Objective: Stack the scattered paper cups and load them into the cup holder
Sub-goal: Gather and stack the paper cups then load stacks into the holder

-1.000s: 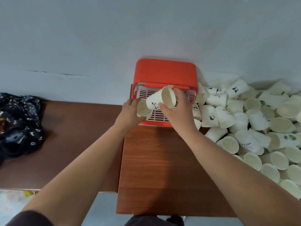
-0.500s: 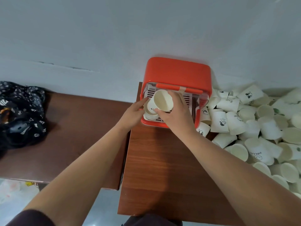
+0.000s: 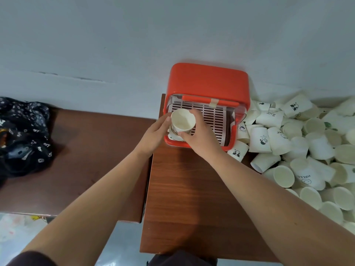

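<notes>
An orange cup holder (image 3: 208, 81) with a white slatted tray stands against the wall at the back of the table. My right hand (image 3: 199, 135) grips a white paper cup (image 3: 182, 120), mouth up, over the tray's front left corner. Under it I see the rim of another cup (image 3: 173, 135) in the holder. My left hand (image 3: 155, 134) lies beside the cup with straight fingers, its fingertips touching the cup's left side. A big heap of scattered white paper cups (image 3: 299, 148) covers the table to the right of the holder.
The wooden table (image 3: 192, 198) shows bare wood in front of the holder. A lower brown table (image 3: 92, 154) adjoins on the left. A black patterned bag (image 3: 23, 135) lies at its far left. The grey wall rises right behind the holder.
My right hand has turned the cup from tilted to mouth up and lowered it into the holder's front left corner. My left hand has opened beside it. The view has shifted left.
</notes>
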